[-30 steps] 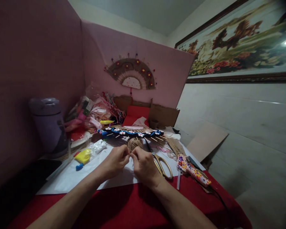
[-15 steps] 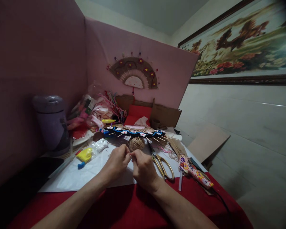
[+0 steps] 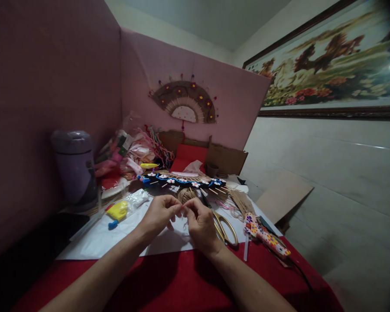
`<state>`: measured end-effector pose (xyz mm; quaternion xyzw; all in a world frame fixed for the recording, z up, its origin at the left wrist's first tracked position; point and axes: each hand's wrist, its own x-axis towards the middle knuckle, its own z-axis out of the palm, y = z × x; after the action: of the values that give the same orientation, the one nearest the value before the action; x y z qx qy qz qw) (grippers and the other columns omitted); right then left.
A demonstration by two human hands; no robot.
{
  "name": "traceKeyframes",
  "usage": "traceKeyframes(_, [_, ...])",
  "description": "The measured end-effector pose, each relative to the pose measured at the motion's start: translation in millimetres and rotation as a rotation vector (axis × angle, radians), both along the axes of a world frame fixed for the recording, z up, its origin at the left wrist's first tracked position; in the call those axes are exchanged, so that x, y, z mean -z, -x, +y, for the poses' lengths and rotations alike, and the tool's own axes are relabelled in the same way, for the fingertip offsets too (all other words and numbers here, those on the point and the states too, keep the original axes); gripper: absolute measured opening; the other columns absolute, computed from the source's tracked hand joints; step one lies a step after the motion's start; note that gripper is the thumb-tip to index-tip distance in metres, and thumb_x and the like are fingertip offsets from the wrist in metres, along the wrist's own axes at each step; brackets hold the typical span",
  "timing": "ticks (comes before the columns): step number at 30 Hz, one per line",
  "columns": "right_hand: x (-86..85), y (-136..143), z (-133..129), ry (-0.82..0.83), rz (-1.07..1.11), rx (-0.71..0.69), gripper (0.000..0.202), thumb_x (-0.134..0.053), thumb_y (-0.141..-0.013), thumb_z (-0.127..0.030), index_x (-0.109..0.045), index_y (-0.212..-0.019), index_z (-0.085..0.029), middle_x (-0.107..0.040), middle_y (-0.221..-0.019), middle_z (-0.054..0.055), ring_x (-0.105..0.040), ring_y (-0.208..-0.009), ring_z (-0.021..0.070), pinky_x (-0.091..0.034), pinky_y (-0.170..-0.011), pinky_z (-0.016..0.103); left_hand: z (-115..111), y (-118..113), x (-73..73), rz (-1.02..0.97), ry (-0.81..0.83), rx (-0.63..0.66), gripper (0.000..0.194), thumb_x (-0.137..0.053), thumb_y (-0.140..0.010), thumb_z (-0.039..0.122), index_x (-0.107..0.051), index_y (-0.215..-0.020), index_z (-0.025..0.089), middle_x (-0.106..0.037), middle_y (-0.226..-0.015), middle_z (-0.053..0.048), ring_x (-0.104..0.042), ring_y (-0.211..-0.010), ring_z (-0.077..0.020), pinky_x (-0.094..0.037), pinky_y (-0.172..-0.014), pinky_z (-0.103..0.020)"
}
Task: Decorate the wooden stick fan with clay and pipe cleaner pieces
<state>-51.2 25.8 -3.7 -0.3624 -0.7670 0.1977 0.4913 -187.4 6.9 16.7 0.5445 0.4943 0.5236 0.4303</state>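
Above the white sheet (image 3: pixel 94 245), my left hand (image 3: pixel 160 216) and my right hand (image 3: pixel 201 223) meet at the fingertips, both pinched closed. Whatever lies between the fingers is too small to make out. Just behind them is a ball of brown twine (image 3: pixel 186 195), partly covered by the hands. Gold-handled scissors (image 3: pixel 229 232) lie right beside my right hand, their blades pointing away. Farther back rests a black fan-shaped craft piece (image 3: pixel 182 181) with white flowers, blue trim and thin sticks.
A glue gun with a flowered cover (image 3: pixel 266 236) lies at the right. Yellow clay in plastic (image 3: pixel 118 211) and a purple bottle (image 3: pixel 74 169) are at the left. A decorated fan (image 3: pixel 185 102) hangs on the pink board, with red card (image 3: pixel 190 155) below it.
The fingers of my left hand have loosened and spread a little, while the fingertips still meet those of my right hand. The view has shifted slightly.
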Motion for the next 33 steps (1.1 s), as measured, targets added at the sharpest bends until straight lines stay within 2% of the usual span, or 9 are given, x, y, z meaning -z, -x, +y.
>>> traceKeyframes(8, [-0.5, -1.1, 1.1, -0.021, 0.025, 0.005, 0.012, -0.048, -0.082, -0.019, -0.056, -0.074, -0.017, -0.058, -0.066, 0.001, -0.053, -0.060, 0.0133, -0.038, -0.057, 0.024, -1.7, 5.7, -1.5, -0.049, 0.089, 0.131, 0.027, -0.066, -0.064, 0.037, -0.060, -0.066, 0.011, -0.057, -0.057, -0.001, -0.047, -0.047, -0.0092, -0.039, -0.034, -0.019])
traceKeyframes(13, [0.6, -0.4, 0.4, -0.044, 0.022, -0.025, 0.012, -0.048, -0.082, -0.018, -0.055, -0.073, -0.017, -0.057, -0.065, 0.001, -0.053, -0.059, 0.0132, -0.038, -0.057, 0.023, -1.9, 5.5, -1.9, -0.051, 0.115, 0.121, 0.026, -0.066, -0.063, 0.037, -0.056, -0.062, 0.013, -0.052, -0.052, 0.002, -0.043, -0.044, -0.0085, -0.035, -0.031, -0.017])
traceKeyframes(19, [3.0, -0.4, -0.3, -0.160, -0.006, -0.027, 0.011, -0.048, -0.083, -0.017, -0.055, -0.075, -0.017, -0.057, -0.067, 0.002, -0.053, -0.062, 0.0135, -0.038, -0.058, 0.024, -2.6, 1.4, -0.1, -0.132, 0.149, 0.084, 0.024, -0.064, -0.059, 0.036, -0.050, -0.056, 0.016, -0.043, -0.043, 0.006, -0.035, -0.037, -0.0062, -0.028, -0.029, -0.016])
traceKeyframes(23, [9.3, 1.3, 0.6, -0.251, -0.059, -0.053, 0.013, -0.045, -0.084, -0.014, -0.053, -0.075, -0.016, -0.057, -0.067, 0.002, -0.053, -0.061, 0.0135, -0.037, -0.058, 0.024, -0.2, -1.1, 4.6, -0.225, 0.179, 0.021, 0.022, -0.065, -0.053, 0.031, -0.048, -0.053, 0.017, -0.043, -0.042, 0.006, -0.032, -0.035, -0.0049, -0.023, -0.030, -0.016])
traceKeyframes(27, [17.6, 4.0, 2.2, -0.323, -0.150, -0.077, 0.014, -0.043, -0.082, -0.009, -0.053, -0.076, -0.016, -0.056, -0.068, 0.003, -0.054, -0.063, 0.0148, -0.036, -0.059, 0.025, 1.8, 0.0, 8.7, -0.252, 0.201, -0.002, 0.021, -0.063, -0.055, 0.030, -0.048, -0.052, 0.016, -0.044, -0.041, 0.006, -0.028, -0.032, -0.0027, -0.016, -0.031, -0.016])
traceKeyframes(33, [15.9, 4.9, 0.7, -0.246, -0.105, -0.056, 0.013, -0.042, -0.083, -0.012, -0.050, -0.075, -0.017, -0.054, -0.067, 0.002, -0.051, -0.061, 0.0140, -0.036, -0.059, 0.024, 1.1, 1.3, 6.4, -0.320, 0.153, 0.014, 0.026, -0.071, -0.058, 0.032, -0.054, -0.057, 0.013, -0.044, -0.045, 0.006, -0.032, -0.039, -0.0032, -0.022, -0.036, -0.016])
